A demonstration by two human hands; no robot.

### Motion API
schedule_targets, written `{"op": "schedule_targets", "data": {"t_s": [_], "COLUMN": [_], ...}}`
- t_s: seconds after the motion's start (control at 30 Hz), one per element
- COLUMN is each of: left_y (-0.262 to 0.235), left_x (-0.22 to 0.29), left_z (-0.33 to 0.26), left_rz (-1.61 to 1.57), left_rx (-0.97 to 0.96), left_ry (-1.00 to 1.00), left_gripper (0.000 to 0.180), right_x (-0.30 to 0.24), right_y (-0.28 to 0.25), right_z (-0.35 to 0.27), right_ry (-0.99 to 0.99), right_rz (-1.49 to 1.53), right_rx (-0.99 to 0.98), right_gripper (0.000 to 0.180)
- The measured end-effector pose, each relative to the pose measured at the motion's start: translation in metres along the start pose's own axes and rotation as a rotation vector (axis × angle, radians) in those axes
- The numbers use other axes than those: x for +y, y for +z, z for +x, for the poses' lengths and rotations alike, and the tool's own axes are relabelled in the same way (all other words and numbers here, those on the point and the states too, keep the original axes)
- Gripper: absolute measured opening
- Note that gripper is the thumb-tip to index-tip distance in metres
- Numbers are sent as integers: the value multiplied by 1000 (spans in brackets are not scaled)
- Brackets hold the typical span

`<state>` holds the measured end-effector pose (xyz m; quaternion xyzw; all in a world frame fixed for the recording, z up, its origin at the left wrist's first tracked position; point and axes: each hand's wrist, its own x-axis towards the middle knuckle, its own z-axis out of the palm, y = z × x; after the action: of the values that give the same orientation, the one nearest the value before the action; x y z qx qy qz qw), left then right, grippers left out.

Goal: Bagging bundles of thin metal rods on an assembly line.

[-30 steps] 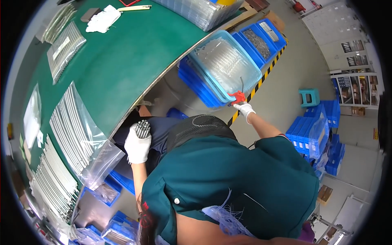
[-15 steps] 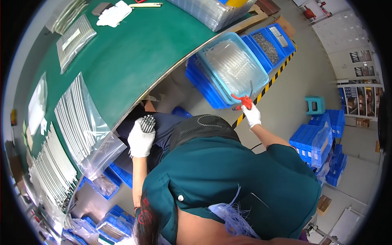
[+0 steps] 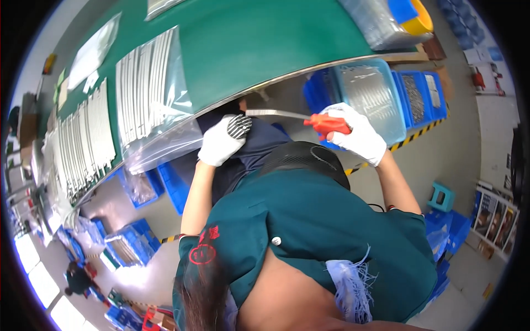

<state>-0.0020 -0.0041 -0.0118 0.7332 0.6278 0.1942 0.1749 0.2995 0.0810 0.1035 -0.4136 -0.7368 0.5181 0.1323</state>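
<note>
My left hand (image 3: 220, 144), in a white glove, is closed around a bundle of thin metal rods (image 3: 239, 127). Their packed ends stick out past the fingers, over my lap. My right hand (image 3: 360, 135), gloved as well, grips a red-handled tool (image 3: 326, 126) whose exact kind I cannot make out. From it a long, thin metal shaft (image 3: 290, 115) points left, ending in a pale striped part just beside the rod ends. Whether the two touch is unclear. On the green table, left of the bundle, lie long pale rods in a clear bag (image 3: 144, 88) and a row of similar rods (image 3: 85, 138).
Beyond my right hand stands a light-blue tub (image 3: 398, 110) of clear bagged pieces, with a blue bin (image 3: 413, 96) of small metal parts alongside. The green table's edge (image 3: 287, 75) curves ahead. Striped tape (image 3: 428, 129) and a teal stool (image 3: 441, 197) are at right.
My right hand has come left from beside the tub with the red-handled tool, whose shaft now points at the bundle. My left hand still holds the rods. The whole view has turned.
</note>
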Motion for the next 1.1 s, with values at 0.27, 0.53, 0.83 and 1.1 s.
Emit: {"op": "schedule_targets", "data": {"t_s": [0.27,0.53,0.83,1.1], "left_y": [-11,-21,-19,-12], "left_x": [4,10,3,-8], "left_z": [4,12,10,4], "left_rz": [-78,-263,-356,-135], "left_rx": [-64,-136,-180,-105], "left_ry": [-65,-237,-197,148], "left_gripper": [26,27,29,27], "right_x": [-1,-9,-16,-13], "right_y": [2,7,12,12], "right_z": [17,35,44,49], "right_ry": [248,266,450,368], "right_rz": [-188,-257,21,-37], "right_rx": [-180,-208,-398,-318], "right_gripper": [54,49,44,44]}}
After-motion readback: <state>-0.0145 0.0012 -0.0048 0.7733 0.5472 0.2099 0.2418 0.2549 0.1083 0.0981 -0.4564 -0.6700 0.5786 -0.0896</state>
